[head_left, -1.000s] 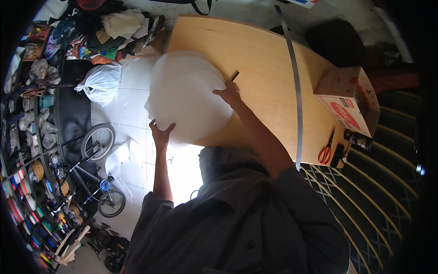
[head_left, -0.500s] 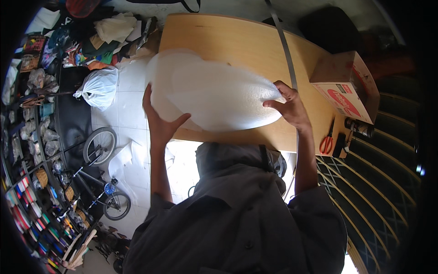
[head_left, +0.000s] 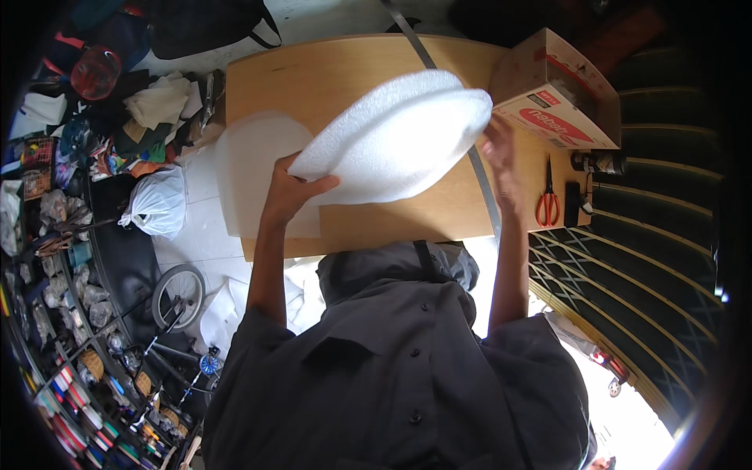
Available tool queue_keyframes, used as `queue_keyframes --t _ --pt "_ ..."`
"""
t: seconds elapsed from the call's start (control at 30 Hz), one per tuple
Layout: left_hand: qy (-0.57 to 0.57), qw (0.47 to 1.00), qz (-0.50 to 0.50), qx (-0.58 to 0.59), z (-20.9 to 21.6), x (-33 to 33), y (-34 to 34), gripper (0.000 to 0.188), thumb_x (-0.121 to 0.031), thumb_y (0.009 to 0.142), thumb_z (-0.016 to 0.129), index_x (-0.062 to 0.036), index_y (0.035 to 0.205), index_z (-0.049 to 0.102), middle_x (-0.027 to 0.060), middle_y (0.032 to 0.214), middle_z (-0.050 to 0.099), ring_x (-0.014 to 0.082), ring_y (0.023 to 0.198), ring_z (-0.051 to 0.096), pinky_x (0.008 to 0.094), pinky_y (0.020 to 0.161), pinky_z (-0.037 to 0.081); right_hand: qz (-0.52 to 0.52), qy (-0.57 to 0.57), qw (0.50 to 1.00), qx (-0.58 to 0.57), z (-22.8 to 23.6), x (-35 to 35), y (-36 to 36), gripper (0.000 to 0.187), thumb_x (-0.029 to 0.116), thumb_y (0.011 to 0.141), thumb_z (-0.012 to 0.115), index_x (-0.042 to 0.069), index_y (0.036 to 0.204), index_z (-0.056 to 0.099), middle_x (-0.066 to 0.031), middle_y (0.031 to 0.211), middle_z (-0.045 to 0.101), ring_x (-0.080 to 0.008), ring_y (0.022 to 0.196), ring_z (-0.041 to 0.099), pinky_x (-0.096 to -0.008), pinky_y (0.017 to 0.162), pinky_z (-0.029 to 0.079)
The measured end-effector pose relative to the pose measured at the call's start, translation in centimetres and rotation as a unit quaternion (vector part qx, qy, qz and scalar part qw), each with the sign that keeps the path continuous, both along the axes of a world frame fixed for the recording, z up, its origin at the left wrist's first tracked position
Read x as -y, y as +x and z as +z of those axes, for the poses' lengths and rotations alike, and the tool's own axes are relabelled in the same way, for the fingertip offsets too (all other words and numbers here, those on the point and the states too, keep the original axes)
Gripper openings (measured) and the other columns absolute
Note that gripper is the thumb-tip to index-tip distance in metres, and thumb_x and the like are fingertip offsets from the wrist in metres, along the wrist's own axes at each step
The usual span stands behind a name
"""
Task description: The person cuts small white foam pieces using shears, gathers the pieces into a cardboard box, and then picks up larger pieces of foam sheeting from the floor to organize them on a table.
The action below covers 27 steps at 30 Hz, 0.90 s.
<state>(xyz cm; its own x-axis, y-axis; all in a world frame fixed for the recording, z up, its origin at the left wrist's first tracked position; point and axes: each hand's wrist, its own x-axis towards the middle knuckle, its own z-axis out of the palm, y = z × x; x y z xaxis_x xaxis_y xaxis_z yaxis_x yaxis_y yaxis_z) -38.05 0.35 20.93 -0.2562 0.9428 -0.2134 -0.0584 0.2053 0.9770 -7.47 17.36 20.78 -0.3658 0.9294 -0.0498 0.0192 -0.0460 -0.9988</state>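
Crowded shelves (head_left: pixel 78 329) line our workroom at eight o'clock, and taking the layered or folded white foam (head_left: pixel 427 149), lifted over the wooden table (head_left: pixel 376 223), as the dial's centre, we find a cardboard box (head_left: pixel 521 117) between two and three, orange-handled scissors (head_left: pixel 548 207) at four and a pale sheet (head_left: pixel 258 164) at nine. Our left hand (head_left: pixel 291 192) clamps the foam's edge at eight between thumb and fingers; our right hand (head_left: pixel 503 157), at three, is too blurred to tell whether its fingers touch it. If the left grip alone bears it, the far end could sag or the layers slip.
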Motion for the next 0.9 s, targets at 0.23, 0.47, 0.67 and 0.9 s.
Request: queue_keyframes --t 0.23,0.47,0.67,0.9 --pt "-0.134 0.987 -0.067 -0.056 -1.0 1.4 0.8 0.037 -0.016 0.076 0.079 0.0011 0.107 0.066 0.0069 0.091 0.068 0.0127 0.084 0.062 0.0285 0.076 0.05 -0.016 -0.061 0.994 0.088 -7.2 0.6 2.1 0.056 0.016 0.082 0.073 -0.002 0.126 0.043 -0.0152 0.12 0.055 -0.0222 0.115 0.05 -0.0352 0.1 0.038" --pt "-0.098 0.985 0.067 -0.127 -1.1 2.9 0.8 0.032 -0.023 0.089 0.065 0.0033 0.108 0.062 0.0097 0.096 0.068 0.0181 0.088 0.062 0.0329 0.082 0.048 -0.016 -0.012 1.0 0.013 -3.4 1.8 3.8 0.035 0.007 0.085 0.066 0.001 0.117 0.051 -0.0079 0.112 0.058 -0.0148 0.106 0.051 -0.0304 0.096 0.037" --pt "0.007 0.965 -0.048 -0.259 2.1 -0.9 -0.5 0.031 -0.022 0.089 0.064 0.0042 0.106 0.063 0.015 0.09 0.067 0.0212 0.082 0.063 0.032 0.078 0.048 0.133 -0.05 0.988 0.06 0.1 1.4 8.1 0.018 -0.004 0.084 0.063 0.005 0.099 0.063 -0.0003 0.095 0.063 -0.0119 0.093 0.056 -0.0278 0.085 0.043" --pt "0.027 0.945 -0.192 -0.264 4.0 -3.9 2.3 0.028 -0.024 0.085 0.068 0.0034 0.092 0.067 0.0137 0.081 0.066 0.0199 0.072 0.061 0.0315 0.07 0.047 0.133 -0.042 0.99 -0.005 0.8 3.2 6.6 0.026 -0.01 0.077 0.065 0.005 0.099 0.062 -0.0085 0.116 0.056 -0.0178 0.106 0.053 -0.0314 0.09 0.044"
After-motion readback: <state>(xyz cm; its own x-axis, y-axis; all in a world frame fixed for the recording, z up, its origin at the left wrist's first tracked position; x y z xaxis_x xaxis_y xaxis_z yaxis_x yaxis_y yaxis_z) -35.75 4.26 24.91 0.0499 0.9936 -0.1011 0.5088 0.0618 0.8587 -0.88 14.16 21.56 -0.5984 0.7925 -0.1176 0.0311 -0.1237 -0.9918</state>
